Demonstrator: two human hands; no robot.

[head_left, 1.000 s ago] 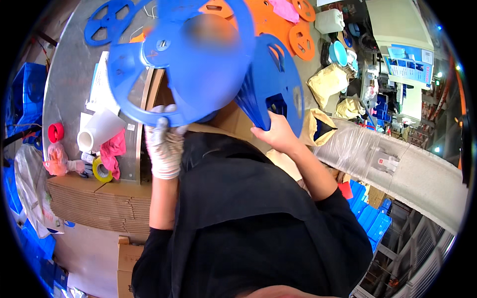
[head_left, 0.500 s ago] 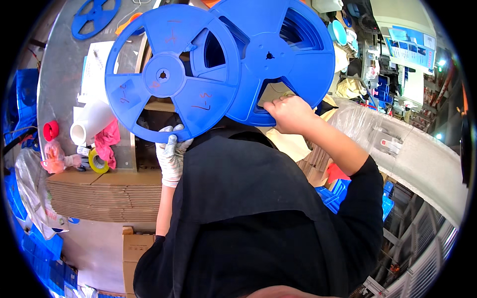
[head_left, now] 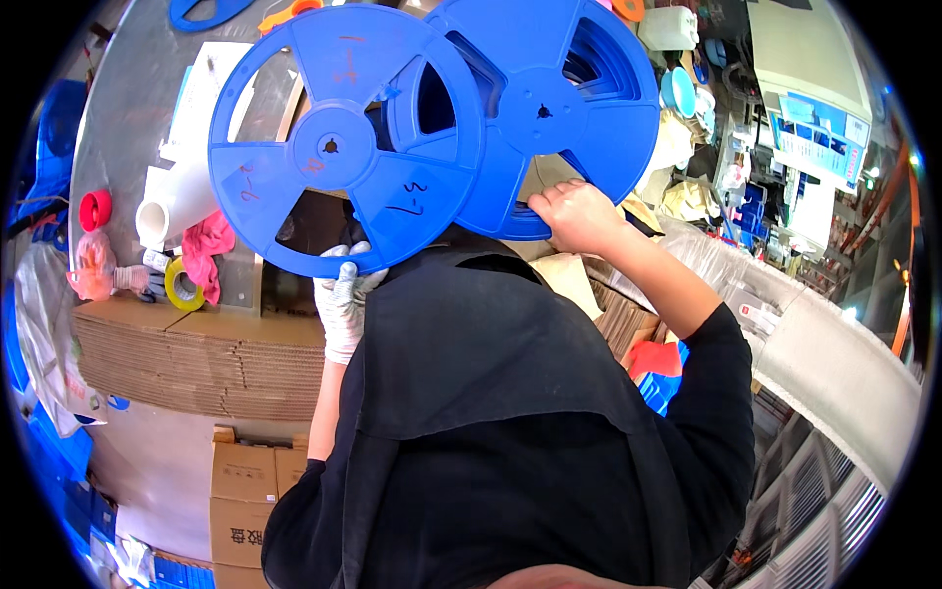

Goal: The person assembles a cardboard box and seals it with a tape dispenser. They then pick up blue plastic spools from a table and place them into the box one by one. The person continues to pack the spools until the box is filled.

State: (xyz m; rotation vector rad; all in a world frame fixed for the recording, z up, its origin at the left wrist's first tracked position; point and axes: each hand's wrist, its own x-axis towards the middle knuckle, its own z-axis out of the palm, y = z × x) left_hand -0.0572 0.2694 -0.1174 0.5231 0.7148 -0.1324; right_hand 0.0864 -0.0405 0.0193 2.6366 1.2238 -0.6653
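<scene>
Front reel (head_left: 348, 157), blue, 3-spoked, w/ red pen marks: upright or nearly so before the wearer's chest, its R edge overlapping the rear reels (head_left: 545, 123), a blue stack w/ several rims visible through the windows. Contact b/w the two: can't tell.

L hand (head_left: 341, 299), gloved: grip closed on the bottom rim of the front reel, fingertips over the near face. R hand (head_left: 581, 214), bare: grip closed at the lower rim of the rear reels, beside a window; far-side fingers hidden.

Handling (est.): moulded plastic by its look, so light, stiff & smooth; single reel prob. easy in one hand, stack heavier & apt to fan or slip. Thin rims may crack if bent. Best hold: outer rim, or rim + window edge, w/ thumb opposed.

Surroundings: grey bench (head_left: 123, 128) at L, w/ white roll (head_left: 186, 206), pink cloth (head_left: 208, 250), yellow tape (head_left: 172, 285) & red ring (head_left: 95, 210). Flat cardboard (head_left: 196, 363) piled below, nr. the L forearm. White jug (head_left: 669, 29) at upper R. Obstruction: the reels themselves, which block the view of the bench behind; the white roll narrows room at L.
</scene>
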